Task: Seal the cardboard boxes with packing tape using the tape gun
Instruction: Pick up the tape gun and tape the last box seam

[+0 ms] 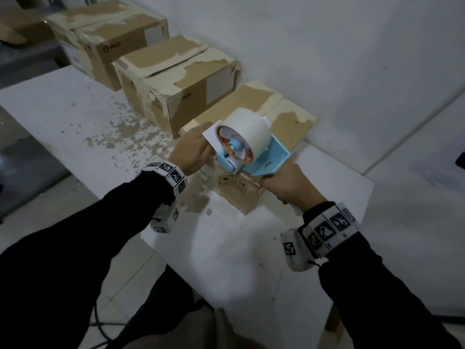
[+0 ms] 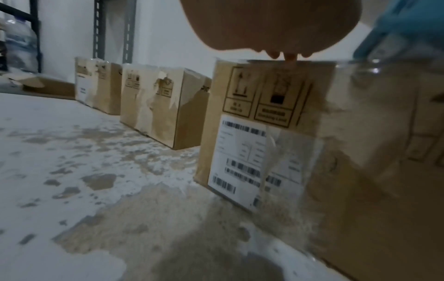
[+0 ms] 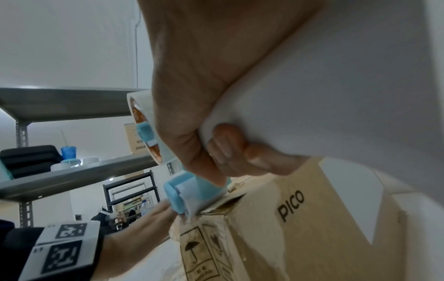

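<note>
Pale blue plastic, the tape gun [image 1: 251,157] sits at the near top edge of the nearest box [image 1: 289,122], the right hand [image 1: 289,185] wrapped round its handle. The left hand [image 1: 193,152] pinches the loose tape end [image 2: 312,133] against the box front. The gun looks light and rigid; the tape is thin, sticky and prone to wrinkling. Two more boxes [image 1: 176,79] stand further left on the counter [image 1: 63,117]; their contents are hidden.

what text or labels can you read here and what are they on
"PICO": side of the nearest cardboard box.
"pico": side of the middle box; logo on the far box blurred.
"QUA", "JANGA", cut off: box on the shelf.
Handling pictograms: captions unreadable.
Barcode label: print blurred.
Wristband markers: patterns only.
</note>
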